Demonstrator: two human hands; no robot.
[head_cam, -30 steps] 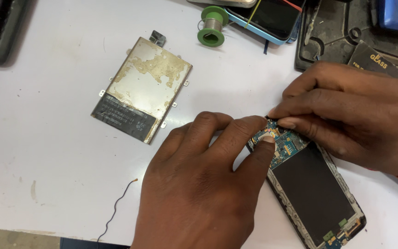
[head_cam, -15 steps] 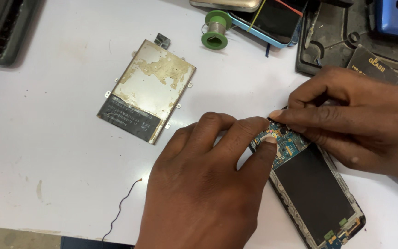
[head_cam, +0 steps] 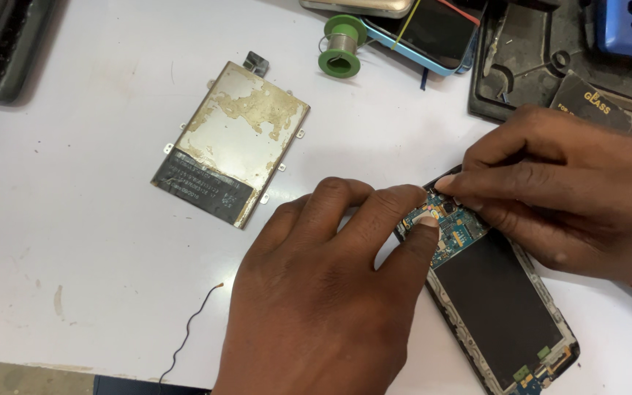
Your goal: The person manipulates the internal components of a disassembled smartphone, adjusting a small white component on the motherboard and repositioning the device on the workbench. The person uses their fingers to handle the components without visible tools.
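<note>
Little is moving since a second ago: both hands are staying on the phone point(head_cam: 495, 300), lying open-backed on the white table point(head_cam: 74, 219). Left hand point(head_cam: 323, 307) is pressing a fingertip on the board point(head_cam: 451, 227); right hand point(head_cam: 572, 190) is pinching its top edge, prying there. Next is calling for gentle lifting.

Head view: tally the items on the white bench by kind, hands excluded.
Opened phone with bare circuit board: 1
Metal backing plate with worn adhesive: 1
Green solder spool: 1
Blue-cased phone: 1
Thin loose wire: 1
Black tray: 1
Total: 6
</note>
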